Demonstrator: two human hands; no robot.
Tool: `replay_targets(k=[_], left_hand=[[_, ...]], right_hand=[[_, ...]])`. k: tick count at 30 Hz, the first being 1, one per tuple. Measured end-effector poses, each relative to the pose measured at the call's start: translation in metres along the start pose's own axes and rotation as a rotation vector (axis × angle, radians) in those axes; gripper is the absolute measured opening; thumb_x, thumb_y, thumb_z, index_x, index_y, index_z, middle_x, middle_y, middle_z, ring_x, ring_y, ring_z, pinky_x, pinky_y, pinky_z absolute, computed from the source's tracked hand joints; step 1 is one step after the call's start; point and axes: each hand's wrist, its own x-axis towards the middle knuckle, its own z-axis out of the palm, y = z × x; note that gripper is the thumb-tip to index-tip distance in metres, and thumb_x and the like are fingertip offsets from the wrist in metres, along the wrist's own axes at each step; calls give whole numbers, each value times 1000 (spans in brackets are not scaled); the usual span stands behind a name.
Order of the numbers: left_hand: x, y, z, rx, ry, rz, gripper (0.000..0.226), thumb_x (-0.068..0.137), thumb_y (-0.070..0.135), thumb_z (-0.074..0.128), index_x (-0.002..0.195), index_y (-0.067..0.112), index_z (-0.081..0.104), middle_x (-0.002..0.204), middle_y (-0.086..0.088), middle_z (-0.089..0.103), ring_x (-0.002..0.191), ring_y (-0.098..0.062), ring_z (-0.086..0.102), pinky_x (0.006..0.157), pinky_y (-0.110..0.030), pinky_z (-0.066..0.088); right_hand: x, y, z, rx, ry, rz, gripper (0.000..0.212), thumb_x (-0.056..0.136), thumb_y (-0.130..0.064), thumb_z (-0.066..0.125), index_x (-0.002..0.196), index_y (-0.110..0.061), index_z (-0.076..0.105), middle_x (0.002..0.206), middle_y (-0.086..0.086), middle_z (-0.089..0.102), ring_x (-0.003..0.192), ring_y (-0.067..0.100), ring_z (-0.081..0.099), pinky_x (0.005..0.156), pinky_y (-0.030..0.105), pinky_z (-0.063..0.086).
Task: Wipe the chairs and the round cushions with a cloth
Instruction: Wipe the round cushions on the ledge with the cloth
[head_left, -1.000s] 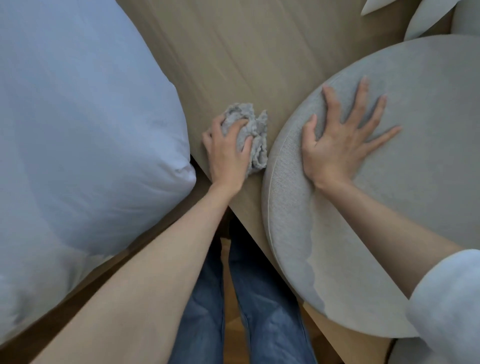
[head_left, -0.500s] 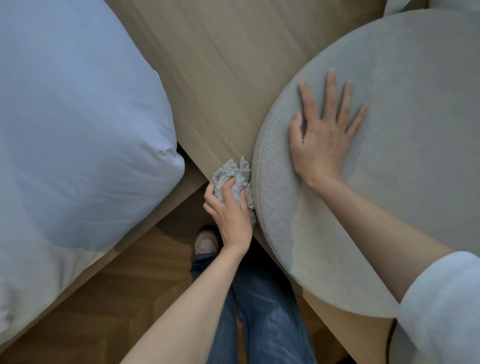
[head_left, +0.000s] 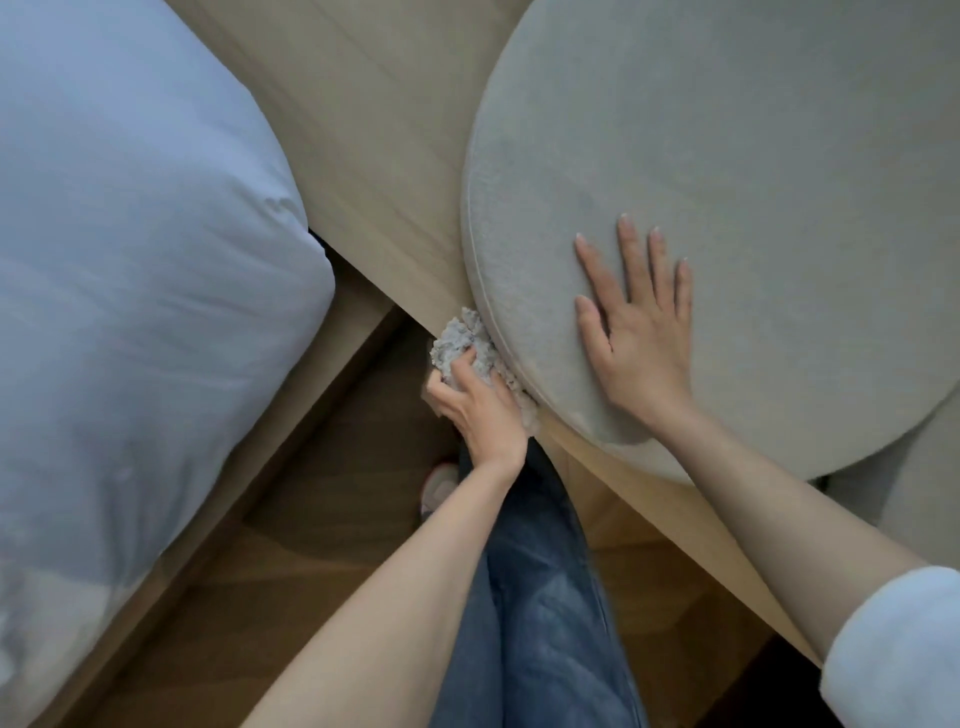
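Observation:
A round grey cushion (head_left: 727, 156) lies on a light wooden seat (head_left: 384, 130) and fills the upper right. My right hand (head_left: 636, 332) rests flat on its near part, fingers spread, holding nothing. My left hand (head_left: 478, 405) is closed on a crumpled grey cloth (head_left: 460, 345). The cloth presses against the cushion's lower left rim, right at the seat's front edge.
A large pale blue pillow (head_left: 130, 286) lies on a wooden base at the left. Between the two pieces is wood flooring (head_left: 311, 519), where my legs in blue jeans (head_left: 540, 597) and one shoe show. Another grey cushion (head_left: 914, 467) peeks in at the right edge.
My left hand slid the cloth from the open seat surface down along the cushion's side to the seat's front edge. My right hand shifted toward the cushion's near edge.

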Motion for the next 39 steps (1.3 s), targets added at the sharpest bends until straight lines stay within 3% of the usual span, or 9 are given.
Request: replay_targets(k=[6, 10, 14, 17, 21, 25, 29, 34, 39], left_hand=[[-59, -19, 0, 175, -376, 40, 32, 99, 16, 43, 128, 9, 32, 135, -18, 22, 118, -37, 33, 95, -37, 34], [-102, -15, -17, 166, -673, 128, 36, 97, 25, 50, 130, 14, 41, 134, -16, 28, 124, -36, 35, 106, -36, 28], [-135, 3, -52, 93, -715, 287, 37, 91, 30, 60, 126, 25, 50, 124, -5, 35, 115, -22, 44, 99, -27, 33], [-157, 20, -81, 38, -726, 416, 38, 87, 29, 65, 123, 29, 52, 120, 3, 37, 102, -2, 43, 86, -12, 34], [-194, 44, -117, -1, -755, 565, 41, 81, 28, 72, 116, 37, 52, 119, 11, 41, 100, 22, 38, 79, 1, 30], [-243, 61, -143, 50, -836, 700, 43, 77, 23, 77, 110, 37, 53, 120, 11, 48, 110, 16, 41, 97, -21, 40], [-308, 73, -157, 142, -944, 802, 44, 75, 25, 78, 104, 41, 50, 119, 15, 49, 115, 6, 44, 100, -40, 44], [-405, 93, -165, 105, -1034, 916, 40, 81, 15, 74, 107, 32, 48, 115, 18, 49, 114, -6, 49, 95, -43, 49], [-495, 126, -169, 20, -1071, 1032, 36, 92, 10, 60, 123, 20, 44, 111, 17, 51, 97, 12, 54, 76, -12, 49]], right_hand=[[-84, 9, -10, 105, -76, 169, 52, 102, -36, 36, 150, -38, 17, 161, -1, 3, 148, 21, -2, 118, 38, -1], [-123, 14, -37, 362, -126, 295, 48, 98, -18, 47, 145, -24, 39, 157, 4, 25, 144, 21, 20, 114, 25, 12], [-161, 13, -78, 608, -33, 544, 34, 97, -14, 47, 129, -19, 59, 126, 4, 61, 114, 19, 55, 91, 23, 39], [-197, 10, -109, 711, 0, 621, 30, 98, -19, 47, 124, -19, 63, 121, -2, 63, 105, 8, 54, 85, 19, 38], [-252, 1, -149, 989, -46, 625, 28, 99, -25, 48, 124, -19, 60, 120, -4, 62, 109, 14, 58, 89, 23, 46], [-315, -5, -181, 1078, -69, 625, 38, 95, -27, 56, 133, -22, 52, 122, -1, 61, 112, 14, 58, 95, 33, 49], [-379, 1, -213, 1079, 0, 645, 30, 93, -21, 58, 123, -19, 60, 108, -1, 66, 101, 14, 62, 92, 37, 51], [-475, 18, -263, 1074, 202, 680, 5, 91, -22, 62, 90, -25, 66, 85, -7, 66, 83, 11, 62, 74, 24, 48], [-572, 44, -312, 958, 454, 807, 17, 91, -28, 61, 102, -14, 64, 107, 2, 63, 97, 16, 60, 86, 33, 48]])
